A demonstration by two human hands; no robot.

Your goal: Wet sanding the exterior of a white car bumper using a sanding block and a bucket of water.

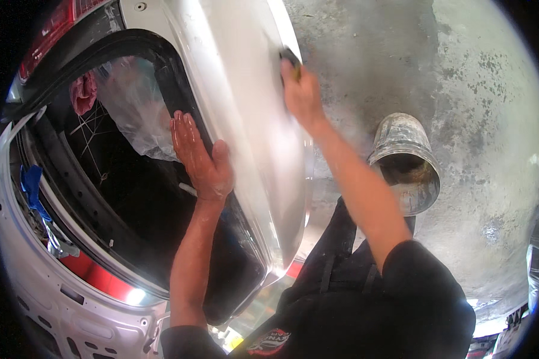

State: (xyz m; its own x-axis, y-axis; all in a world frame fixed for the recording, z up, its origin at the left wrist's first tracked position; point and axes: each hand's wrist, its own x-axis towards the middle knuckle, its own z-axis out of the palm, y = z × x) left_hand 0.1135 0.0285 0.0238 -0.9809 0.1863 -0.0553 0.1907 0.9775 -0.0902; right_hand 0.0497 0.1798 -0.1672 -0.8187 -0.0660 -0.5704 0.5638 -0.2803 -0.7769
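Small black-and-yellow pad [289, 57] was gripped w/ R hand [303, 96] nr outer edge of glossy white car panel [239, 78]; L hand [202, 161] was held open, flat, by black-rimmed opening [176, 81]; stained grey bucket [402, 136] was seen on concrete floor [491, 143].

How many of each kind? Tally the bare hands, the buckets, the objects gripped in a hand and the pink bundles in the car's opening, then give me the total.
Bare hands: 2, the left hand and the right hand
Bucket: 1
Dark object gripped, blurred: 1
Pink bundle: 1
Total: 5
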